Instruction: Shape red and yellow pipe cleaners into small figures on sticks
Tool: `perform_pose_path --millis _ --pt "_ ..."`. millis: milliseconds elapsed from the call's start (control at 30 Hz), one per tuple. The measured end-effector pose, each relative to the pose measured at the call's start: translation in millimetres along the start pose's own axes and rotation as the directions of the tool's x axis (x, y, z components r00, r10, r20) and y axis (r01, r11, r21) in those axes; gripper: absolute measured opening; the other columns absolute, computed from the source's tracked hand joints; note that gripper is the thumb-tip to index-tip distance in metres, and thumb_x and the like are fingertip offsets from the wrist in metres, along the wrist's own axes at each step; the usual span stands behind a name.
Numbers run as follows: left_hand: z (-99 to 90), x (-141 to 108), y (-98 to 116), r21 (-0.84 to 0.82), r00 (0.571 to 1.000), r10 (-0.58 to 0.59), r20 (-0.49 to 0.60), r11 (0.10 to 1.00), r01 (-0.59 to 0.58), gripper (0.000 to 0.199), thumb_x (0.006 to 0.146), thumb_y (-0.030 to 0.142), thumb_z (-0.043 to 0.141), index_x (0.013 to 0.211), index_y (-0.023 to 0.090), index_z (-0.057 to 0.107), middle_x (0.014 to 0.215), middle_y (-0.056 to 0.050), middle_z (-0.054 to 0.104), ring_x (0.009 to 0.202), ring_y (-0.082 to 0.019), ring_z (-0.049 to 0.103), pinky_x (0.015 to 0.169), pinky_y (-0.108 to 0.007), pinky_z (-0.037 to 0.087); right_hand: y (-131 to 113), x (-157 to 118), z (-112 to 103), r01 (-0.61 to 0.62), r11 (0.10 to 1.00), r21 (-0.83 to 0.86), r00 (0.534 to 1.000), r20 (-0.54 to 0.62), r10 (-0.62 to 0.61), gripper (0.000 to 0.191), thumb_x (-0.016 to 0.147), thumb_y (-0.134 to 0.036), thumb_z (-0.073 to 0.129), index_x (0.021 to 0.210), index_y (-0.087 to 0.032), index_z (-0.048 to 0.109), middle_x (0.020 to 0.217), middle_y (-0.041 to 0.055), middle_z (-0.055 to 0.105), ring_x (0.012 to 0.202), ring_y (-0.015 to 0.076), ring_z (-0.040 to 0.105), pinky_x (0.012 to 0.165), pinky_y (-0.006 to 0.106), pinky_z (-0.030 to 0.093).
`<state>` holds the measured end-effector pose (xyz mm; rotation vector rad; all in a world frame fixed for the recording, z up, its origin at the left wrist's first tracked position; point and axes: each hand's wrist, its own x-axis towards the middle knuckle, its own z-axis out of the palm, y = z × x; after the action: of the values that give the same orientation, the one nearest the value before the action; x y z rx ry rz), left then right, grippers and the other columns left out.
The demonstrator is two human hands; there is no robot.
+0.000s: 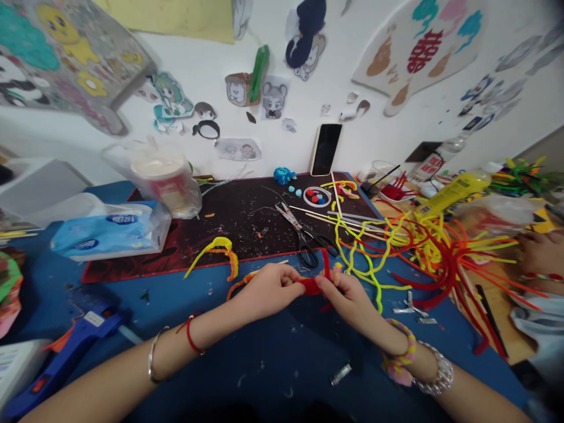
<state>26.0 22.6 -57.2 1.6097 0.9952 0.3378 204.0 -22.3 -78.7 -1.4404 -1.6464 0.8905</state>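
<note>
Between my two hands is a red pipe cleaner (pixel 311 286), bent, with one end sticking up past my right fingers. My left hand (pixel 277 289) pinches its left side between thumb and fingers. With thumb and fingertips, my right hand (pixel 346 295) grips the other side; part of the piece is hidden by the fingers. Just beyond lie black-handled scissors (pixel 304 235) with their blades apart. An orange and yellow bent pipe cleaner piece (pixel 224 244) rests on the table left of my hands. Loose yellow pipe cleaners (pixel 361 258) spread out close to my right hand.
A blue glue gun (pixel 83 332) lies at the left, near a tissue pack (pixel 110 229) and a bagged cup (pixel 163 182). A phone (pixel 326 150) leans on the wall behind a small dish of pompoms (pixel 317 198). Red pipe cleaners (pixel 449 264) pile up at right, beside another person's hand (pixel 541 255).
</note>
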Motion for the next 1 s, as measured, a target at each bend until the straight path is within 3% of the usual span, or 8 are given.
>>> perform_pose_path --millis 133,333,533,767,1000 --pt "-1.7 1.7 2.2 -0.135 0.994 -0.100 0.041 0.985 0.104 0.016 0.073 0.032 0.049 0.073 0.017 0.052 0.045 0.009 0.032 0.037 -0.005 0.025 0.036 -0.017 0.020 1.7 1.0 -0.7 0.018 0.999 -0.031 1.000 -0.002 -0.018 0.040 0.085 -0.041 0.043 0.052 -0.019 0.036 0.051 -0.0043 0.034 0.048 0.0090 0.030 0.048 0.025 0.028" --pt "-2.9 5.7 -6.1 0.018 0.998 0.036 -0.044 0.999 -0.035 0.016 0.071 0.026 0.047 0.068 0.014 0.056 0.050 0.005 0.042 0.044 -0.006 0.032 0.042 -0.018 0.023 -3.9 -2.7 2.6 0.104 0.992 -0.078 0.994 -0.024 -0.106 0.036 0.084 -0.033 0.047 0.052 -0.019 0.037 0.049 -0.0038 0.039 0.047 0.0093 0.033 0.050 0.025 0.028" --pt "0.3 4.0 -5.9 -0.026 0.999 0.028 -0.019 0.999 -0.028 0.015 0.071 0.027 0.048 0.069 0.014 0.056 0.049 0.006 0.041 0.043 -0.006 0.031 0.040 -0.019 0.021 -6.7 -6.9 4.3 0.204 0.973 -0.103 0.975 -0.063 -0.212 0.036 0.082 -0.031 0.048 0.050 -0.020 0.035 0.050 -0.0023 0.042 0.048 0.0110 0.037 0.051 0.027 0.029" --pt "-0.6 -2.1 8.8 -0.291 0.991 -0.069 0.117 0.951 0.101 0.018 0.075 0.035 0.052 0.077 0.017 0.051 0.041 0.010 0.034 0.034 -0.005 0.029 0.035 -0.017 0.022 -6.4 -4.6 -1.9 0.169 0.986 -0.008 0.983 -0.064 -0.169 0.037 0.083 -0.035 0.047 0.051 -0.020 0.035 0.052 -0.0020 0.039 0.049 0.0119 0.034 0.054 0.029 0.029" --pt "-1.5 -1.5 7.2 -0.286 0.993 -0.015 0.117 0.957 0.048 0.020 0.075 0.036 0.055 0.076 0.016 0.051 0.043 0.010 0.036 0.034 -0.004 0.030 0.033 -0.015 0.022 -0.3 -5.7 -2.2 0.176 0.984 0.010 0.979 -0.106 -0.174 0.035 0.084 -0.032 0.047 0.053 -0.020 0.037 0.054 -0.0013 0.041 0.051 0.0126 0.037 0.055 0.029 0.031"
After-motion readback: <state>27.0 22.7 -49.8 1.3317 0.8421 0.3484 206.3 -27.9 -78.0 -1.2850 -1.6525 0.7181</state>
